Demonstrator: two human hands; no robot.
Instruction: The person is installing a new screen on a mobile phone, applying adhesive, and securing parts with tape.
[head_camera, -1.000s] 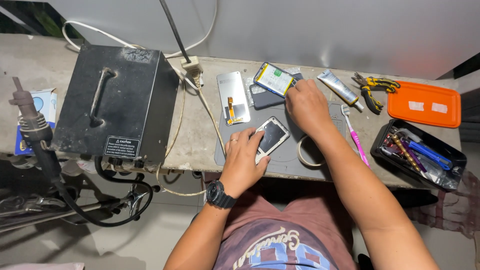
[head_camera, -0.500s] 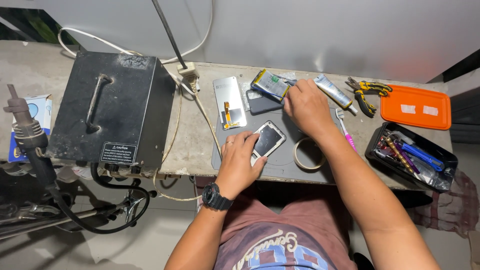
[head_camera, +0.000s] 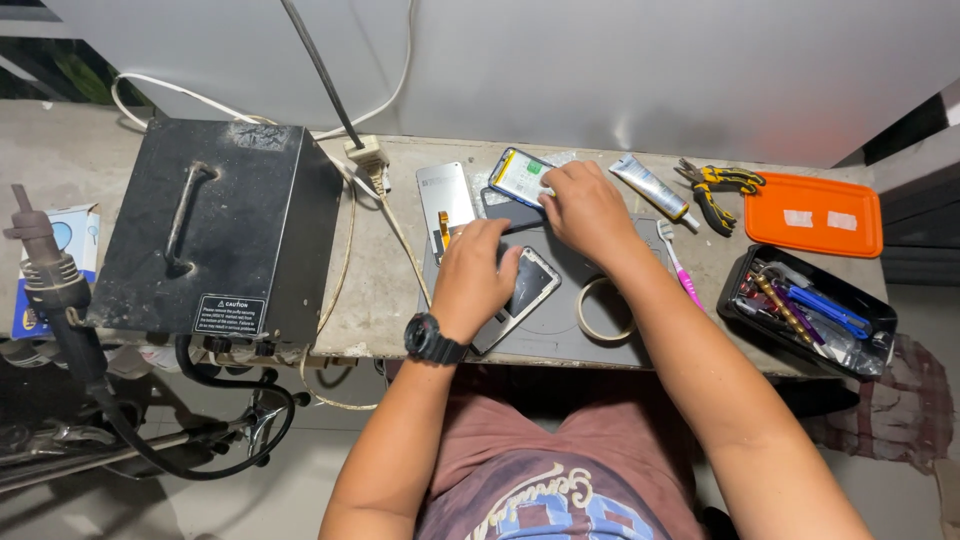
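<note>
Resting palm-down on a dark phone with a silver rim, the left hand presses it flat onto the grey mat; the grip is not closed around it, fingers spread over its upper end, so that end is hidden. The right hand lies over the far part of the mat, its fingers curled at the edge of a phone screen part with a yellow and green face; whether it pinches that part or only touches it cannot be told. A dark flat piece between the hands is mostly covered. Just beside the right wrist lie a tape ring and a pink toothbrush, partly overlapped by the forearm. A black box with a handle stands on the surface to the left. The black tool tray sits at the right edge, its contents hard to tell apart.
</note>
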